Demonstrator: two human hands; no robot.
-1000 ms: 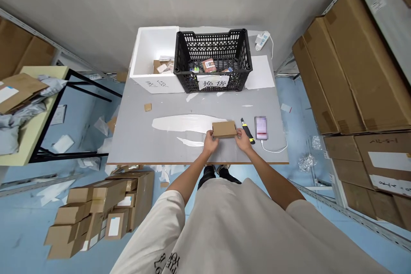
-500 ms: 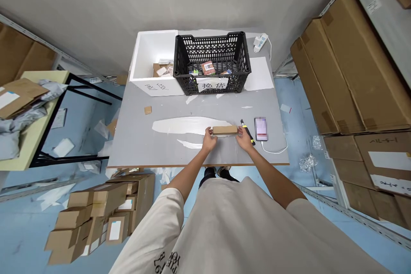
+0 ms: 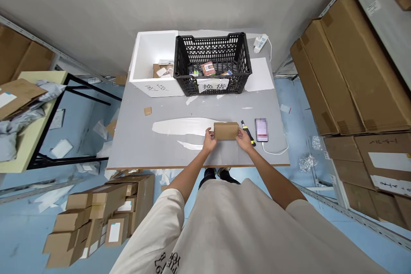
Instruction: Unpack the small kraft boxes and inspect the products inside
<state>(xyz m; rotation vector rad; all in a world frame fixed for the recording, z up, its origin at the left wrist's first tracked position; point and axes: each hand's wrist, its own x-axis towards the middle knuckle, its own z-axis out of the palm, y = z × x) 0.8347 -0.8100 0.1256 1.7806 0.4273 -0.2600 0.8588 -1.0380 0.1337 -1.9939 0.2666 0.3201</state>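
Note:
A small brown cardboard box [image 3: 226, 130] is held between both my hands just above the grey table [image 3: 141, 137], near its front edge. My left hand [image 3: 209, 141] grips its left end and my right hand [image 3: 243, 139] grips its right end. A broad face of the box is turned toward me. A black and yellow utility knife [image 3: 248, 132] lies just right of my right hand, with a phone [image 3: 261, 129] on a white cable beside it.
A black plastic crate [image 3: 212, 62] with small items and a white foam box [image 3: 153, 63] stand at the table's far edge. A power strip [image 3: 260, 42] lies behind. Cardboard boxes [image 3: 96, 218] are piled on the floor at left. Large cartons [image 3: 346, 68] fill shelves at right.
The box has been rotated in my hands: a second ago a broad face showed, then only a thin edge, and now a broad face again. Both hands stayed on its ends.

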